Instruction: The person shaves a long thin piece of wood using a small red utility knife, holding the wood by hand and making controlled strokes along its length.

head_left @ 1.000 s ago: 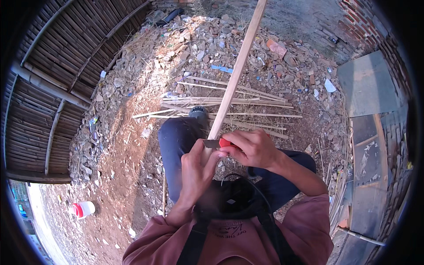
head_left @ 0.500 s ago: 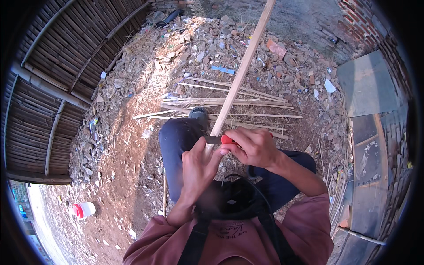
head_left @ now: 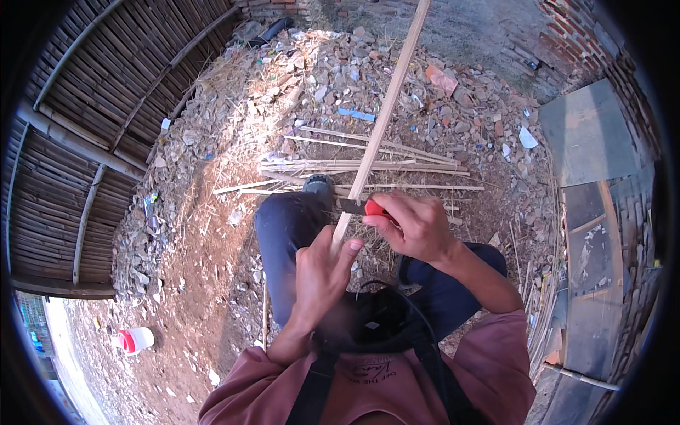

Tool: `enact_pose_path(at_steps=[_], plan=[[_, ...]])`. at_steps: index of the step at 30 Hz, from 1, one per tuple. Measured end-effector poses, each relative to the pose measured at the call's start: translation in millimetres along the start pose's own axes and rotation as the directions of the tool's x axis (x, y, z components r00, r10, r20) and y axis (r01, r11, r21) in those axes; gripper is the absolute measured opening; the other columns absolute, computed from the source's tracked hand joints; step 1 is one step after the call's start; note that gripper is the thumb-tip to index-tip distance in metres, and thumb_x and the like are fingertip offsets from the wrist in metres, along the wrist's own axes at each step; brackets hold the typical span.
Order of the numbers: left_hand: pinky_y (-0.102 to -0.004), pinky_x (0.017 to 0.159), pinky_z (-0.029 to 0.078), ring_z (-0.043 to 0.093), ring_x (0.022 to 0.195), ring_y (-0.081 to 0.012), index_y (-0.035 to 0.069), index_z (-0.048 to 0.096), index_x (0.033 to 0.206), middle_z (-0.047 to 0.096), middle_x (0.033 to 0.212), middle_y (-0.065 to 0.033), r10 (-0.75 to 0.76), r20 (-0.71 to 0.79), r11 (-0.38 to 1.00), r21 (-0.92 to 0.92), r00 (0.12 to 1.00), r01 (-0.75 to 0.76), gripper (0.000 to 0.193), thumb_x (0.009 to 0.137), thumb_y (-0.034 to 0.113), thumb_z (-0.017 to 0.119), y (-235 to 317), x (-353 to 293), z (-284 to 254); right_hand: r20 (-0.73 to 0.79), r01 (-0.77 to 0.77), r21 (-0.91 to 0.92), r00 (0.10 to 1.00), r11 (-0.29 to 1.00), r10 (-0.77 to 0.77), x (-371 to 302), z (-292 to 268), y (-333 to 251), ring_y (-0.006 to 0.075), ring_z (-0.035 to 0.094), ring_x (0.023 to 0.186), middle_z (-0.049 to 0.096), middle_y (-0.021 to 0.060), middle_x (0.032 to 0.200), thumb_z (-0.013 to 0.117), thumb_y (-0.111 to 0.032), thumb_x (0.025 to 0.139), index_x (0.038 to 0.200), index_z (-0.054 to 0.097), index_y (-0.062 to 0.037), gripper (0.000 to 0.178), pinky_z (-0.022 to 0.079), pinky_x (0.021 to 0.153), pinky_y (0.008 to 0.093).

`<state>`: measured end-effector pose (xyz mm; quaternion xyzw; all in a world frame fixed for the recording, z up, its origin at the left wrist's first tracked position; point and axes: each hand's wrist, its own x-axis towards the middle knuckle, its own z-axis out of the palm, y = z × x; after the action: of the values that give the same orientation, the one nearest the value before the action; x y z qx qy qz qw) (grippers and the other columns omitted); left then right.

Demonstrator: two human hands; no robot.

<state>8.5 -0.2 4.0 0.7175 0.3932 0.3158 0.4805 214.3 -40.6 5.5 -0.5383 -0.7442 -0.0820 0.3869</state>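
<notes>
A long, pale strip of split wood or bamboo [head_left: 386, 113] slants from my lap up past the far edge of the view. Its near end is in my left hand [head_left: 319, 273], with fingers wrapped round it and the thumb pointing up. My right hand [head_left: 419, 225] grips a red-handled knife [head_left: 375, 208]. The dark, short blade lies across the strip, touching it a little beyond my left hand. Most of the handle is hidden by my right fingers.
Several split strips [head_left: 397, 166] lie on the ground ahead of my shoe [head_left: 319, 185]. Stones and rubble [head_left: 333, 78] spread beyond. A bamboo wall [head_left: 106, 92] stands at left, leaning boards [head_left: 591, 134] at right. A white container with a red band [head_left: 127, 341] lies at lower left.
The knife in my right hand has slid a short way up the strip, away from my left hand. My left hand has dropped slightly nearer me, and the strip has shifted a little.
</notes>
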Motion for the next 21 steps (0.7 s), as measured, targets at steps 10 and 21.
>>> enact_pose_path(at_steps=[10,21], plan=[[-0.0359,0.052,0.043,0.058,0.052,-0.0164,0.000,0.056,0.087,0.056,0.058,-0.0112,-0.046,0.060,0.998,0.053,0.997,0.043,0.037,0.108,0.028,0.066,-13,-16,-2,-0.063,-0.209,0.050,0.975,0.977,0.212,5,-22,33,0.0256,0.079,0.077,0.079,0.0102,0.093,0.079,-0.020,0.097,0.111,0.071,-0.0025,0.024,0.061,0.063,0.0362],[-0.0384,0.055,0.045,0.063,0.053,-0.0233,0.000,0.060,0.094,0.058,0.061,-0.0123,-0.025,0.094,0.996,0.093,0.995,0.016,0.034,0.111,0.029,0.059,-14,-17,-5,-0.036,-0.064,0.065,0.997,0.996,0.066,6,-26,38,0.0258,0.076,0.072,0.077,0.0097,0.090,0.081,-0.024,0.095,0.108,0.072,-0.0042,0.025,0.058,0.060,0.0365]])
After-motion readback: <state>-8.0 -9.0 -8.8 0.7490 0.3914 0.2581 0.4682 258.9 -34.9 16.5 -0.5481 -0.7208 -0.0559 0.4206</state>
